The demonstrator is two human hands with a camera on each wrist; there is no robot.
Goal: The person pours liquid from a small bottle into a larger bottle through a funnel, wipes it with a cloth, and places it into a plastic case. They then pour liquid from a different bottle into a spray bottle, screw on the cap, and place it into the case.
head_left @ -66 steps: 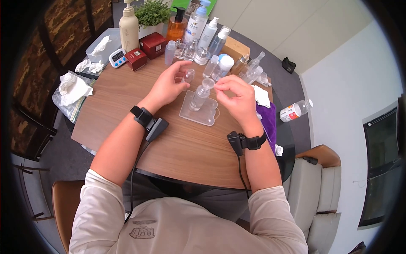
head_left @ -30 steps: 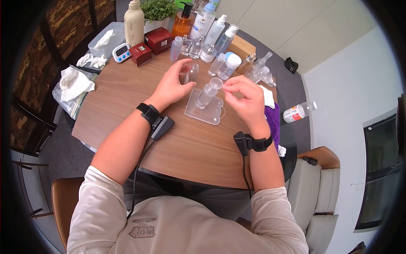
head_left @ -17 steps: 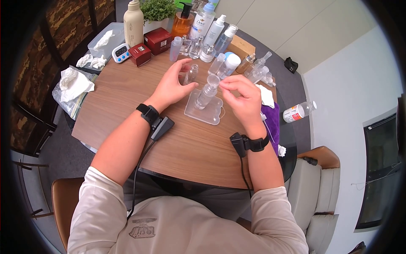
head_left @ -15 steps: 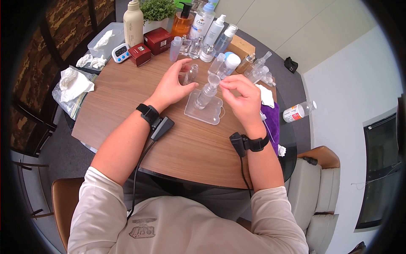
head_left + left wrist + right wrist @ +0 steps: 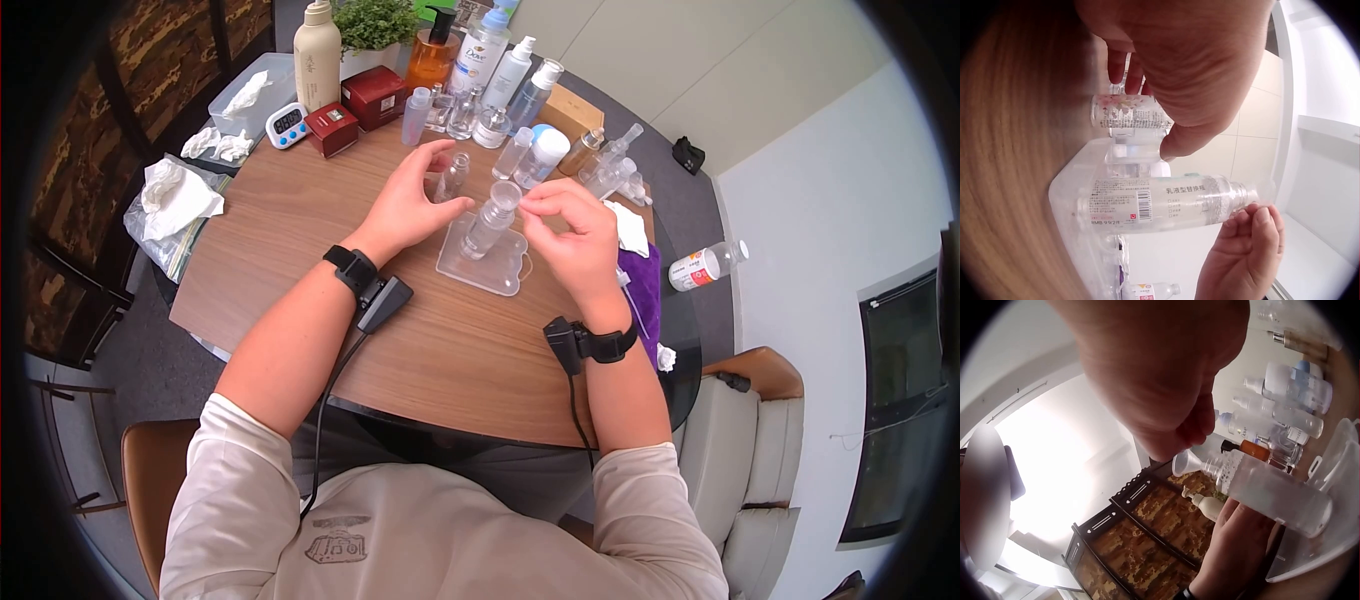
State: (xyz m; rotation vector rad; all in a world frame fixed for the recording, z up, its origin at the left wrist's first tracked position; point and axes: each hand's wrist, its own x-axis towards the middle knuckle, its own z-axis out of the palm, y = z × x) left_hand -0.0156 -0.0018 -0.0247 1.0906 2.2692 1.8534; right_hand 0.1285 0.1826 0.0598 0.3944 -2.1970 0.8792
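Observation:
In my right hand [image 5: 575,225] the thumb and forefinger pinch the rim of a small clear funnel [image 5: 1184,464]. Its spout is at the mouth of a clear lotion refill bottle [image 5: 1147,203] with a printed barcode label. That bottle stands upright on a clear plastic tray [image 5: 478,280]. My left hand [image 5: 405,200] curves loosely beside a small clear glass bottle [image 5: 453,178], which carries a pink flower print in the left wrist view. Its fingers lie along the far side of this bottle, and its thumb sticks out towards the refill bottle.
Pump bottles, such as a Dove bottle [image 5: 478,55], and small bottles line the table's back edge. Red boxes [image 5: 373,97] and a timer [image 5: 287,125] stand at the back left. To the right are a purple cloth [image 5: 645,285] and a labelled bottle [image 5: 705,266].
The funnel has shifted left and slightly down over the refill bottle's mouth with my right hand. My left thumb has stretched a little to the right. The head view has turned slightly.

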